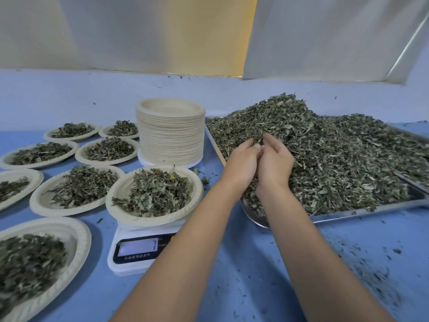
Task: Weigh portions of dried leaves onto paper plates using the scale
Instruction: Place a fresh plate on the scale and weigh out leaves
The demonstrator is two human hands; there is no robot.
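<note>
While both hands (241, 162) (275, 163) cup dried leaves (325, 147), a plate stack (170, 140) stands behind the scale (139, 249)

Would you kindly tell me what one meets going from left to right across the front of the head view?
Nearest filled plate → plate on the scale → left hand → right hand → dried leaves heaped on the tray.

White curtains (116, 31) hang above a pale blue wall (69, 96)
</note>
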